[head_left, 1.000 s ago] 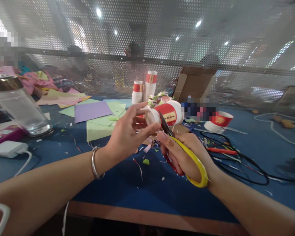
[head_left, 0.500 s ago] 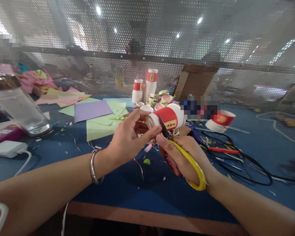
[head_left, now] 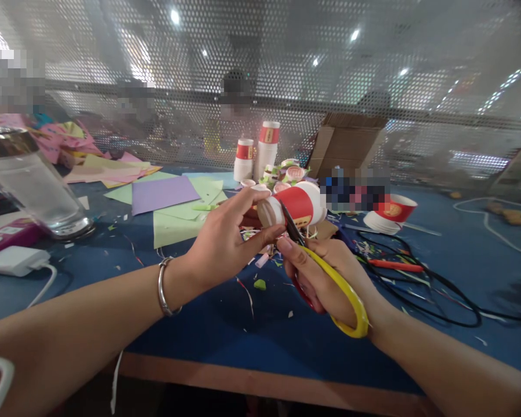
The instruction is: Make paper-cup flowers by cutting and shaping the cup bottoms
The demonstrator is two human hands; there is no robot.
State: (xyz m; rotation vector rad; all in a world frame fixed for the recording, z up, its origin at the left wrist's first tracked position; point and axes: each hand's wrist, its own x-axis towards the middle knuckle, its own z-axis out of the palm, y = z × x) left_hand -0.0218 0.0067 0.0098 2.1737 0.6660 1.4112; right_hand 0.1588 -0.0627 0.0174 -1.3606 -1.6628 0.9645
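A white paper cup [head_left: 296,205] with a red band lies on its side in the air above the table. My left hand [head_left: 226,237] grips it near its base end, thumb below and fingers above and behind. In my right hand [head_left: 319,272] is a pair of scissors [head_left: 347,289] with yellow and red handles. Their dark blades meet the cup at the red band's edge, near my left thumb; how far they cut in I cannot tell. Behind the cup sit several small cut cup pieces [head_left: 294,174] with green paper strips.
Paper cup stacks [head_left: 267,152] stand at the back, another cup [head_left: 391,213] at the right. Coloured paper [head_left: 165,194] and a glass bottle [head_left: 47,191] lie left. A black cable [head_left: 451,313], a red pen [head_left: 395,266] and paper scraps are right. A perforated metal screen [head_left: 191,69] closes the back.
The cup has turned slightly in my left hand, so its printed label shows less. The scissors stay at the red band, shifted very slightly right and down.
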